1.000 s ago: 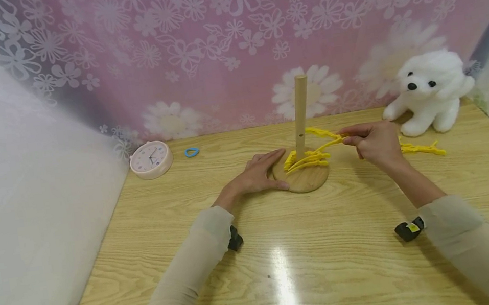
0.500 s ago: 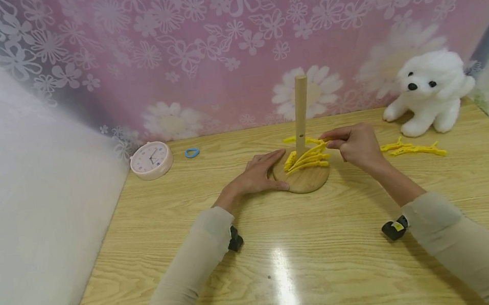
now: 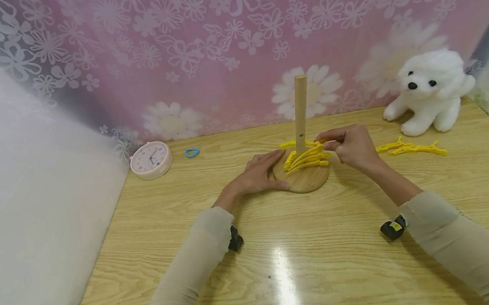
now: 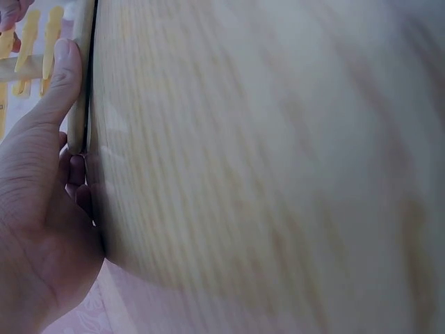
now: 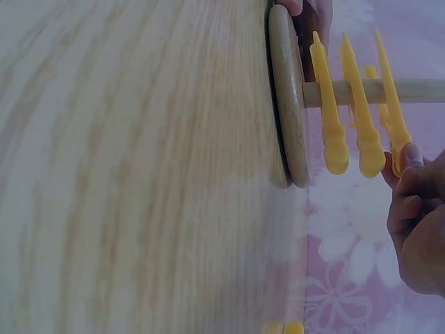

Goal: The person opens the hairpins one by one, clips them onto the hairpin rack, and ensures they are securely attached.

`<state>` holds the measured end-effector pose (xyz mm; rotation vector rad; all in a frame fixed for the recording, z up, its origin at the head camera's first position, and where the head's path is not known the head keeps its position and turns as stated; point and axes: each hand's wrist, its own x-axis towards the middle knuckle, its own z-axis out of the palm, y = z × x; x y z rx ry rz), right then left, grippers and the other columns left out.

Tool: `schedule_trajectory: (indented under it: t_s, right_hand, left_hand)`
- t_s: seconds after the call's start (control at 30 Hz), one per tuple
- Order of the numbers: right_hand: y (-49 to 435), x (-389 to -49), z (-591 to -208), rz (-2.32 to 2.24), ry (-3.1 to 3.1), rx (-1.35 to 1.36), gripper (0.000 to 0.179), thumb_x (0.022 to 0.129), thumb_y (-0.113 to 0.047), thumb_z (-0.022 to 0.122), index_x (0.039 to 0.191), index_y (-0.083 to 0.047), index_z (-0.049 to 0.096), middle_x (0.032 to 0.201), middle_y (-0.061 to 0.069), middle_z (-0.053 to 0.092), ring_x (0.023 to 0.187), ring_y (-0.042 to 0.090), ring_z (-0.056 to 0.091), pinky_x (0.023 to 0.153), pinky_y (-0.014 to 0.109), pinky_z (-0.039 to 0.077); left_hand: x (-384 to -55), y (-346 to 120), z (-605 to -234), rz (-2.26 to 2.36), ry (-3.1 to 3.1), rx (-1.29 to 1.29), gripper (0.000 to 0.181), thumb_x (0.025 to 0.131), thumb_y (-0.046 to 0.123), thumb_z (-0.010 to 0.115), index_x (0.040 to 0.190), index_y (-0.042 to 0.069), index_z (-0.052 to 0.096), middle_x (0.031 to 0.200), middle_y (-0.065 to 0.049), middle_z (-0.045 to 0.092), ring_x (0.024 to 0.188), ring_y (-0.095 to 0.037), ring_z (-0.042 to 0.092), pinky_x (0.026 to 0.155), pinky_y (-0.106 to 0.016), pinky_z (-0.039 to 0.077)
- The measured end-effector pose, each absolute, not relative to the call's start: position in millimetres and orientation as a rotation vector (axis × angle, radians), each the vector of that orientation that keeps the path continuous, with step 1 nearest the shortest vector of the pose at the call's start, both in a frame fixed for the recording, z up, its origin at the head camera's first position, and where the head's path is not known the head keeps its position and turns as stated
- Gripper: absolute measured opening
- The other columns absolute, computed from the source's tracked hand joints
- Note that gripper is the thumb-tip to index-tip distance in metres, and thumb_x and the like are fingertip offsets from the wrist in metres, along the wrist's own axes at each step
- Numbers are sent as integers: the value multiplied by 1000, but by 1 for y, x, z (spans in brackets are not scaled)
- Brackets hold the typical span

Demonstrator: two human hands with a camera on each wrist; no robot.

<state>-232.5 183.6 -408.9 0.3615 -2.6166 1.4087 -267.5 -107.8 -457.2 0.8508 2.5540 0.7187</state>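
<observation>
A wooden stand has an upright post [image 3: 301, 109] on a round base [image 3: 306, 183]. Two yellow hair clips [image 5: 334, 142] are clamped around the lower post, side by side, as the right wrist view shows. Above them, my right hand [image 3: 352, 146] pinches the end of another yellow hair clip [image 5: 393, 111] between thumb and fingers; its two prongs lie on either side of the post. My left hand [image 3: 257, 175] holds the left edge of the base, with the thumb along the near rim and the fingers around the far side.
Two more yellow hair clips [image 3: 418, 149] lie on the table right of my right hand. A white plush dog [image 3: 433, 91] sits behind them. At the back left are a pink clock [image 3: 151, 159] and a small blue ring-like piece [image 3: 192, 152]. A flowered curtain [image 3: 212, 48] hangs behind.
My right hand has moved left with its hair clip, bringing the clip's spread prongs from the post's right side to around the post. My left hand has stayed on the base.
</observation>
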Motion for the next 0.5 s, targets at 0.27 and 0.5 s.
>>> schedule_trajectory:
  t_s: [0.27,0.5]
  right_hand:
    - [183,-233,-411,1404,-2647,370,17,96,0,73,110,-3,82,108,21,77,36,10,38,38,25,31]
    - [184,-234,-412,1402,-2663,357,17,97,-4,73,111,-6,82,90,17,79,35,12,36,38,27,31]
  left_hand:
    - [-267,-108,-457,705,2553,823,104,89,62,74,169,28,16,174,5,14,155,-20,16,124,-46,16]
    - [-268,-107,-458,721,2555,835,105,89,62,75,169,28,15,175,5,14,153,-21,19,124,-48,16]
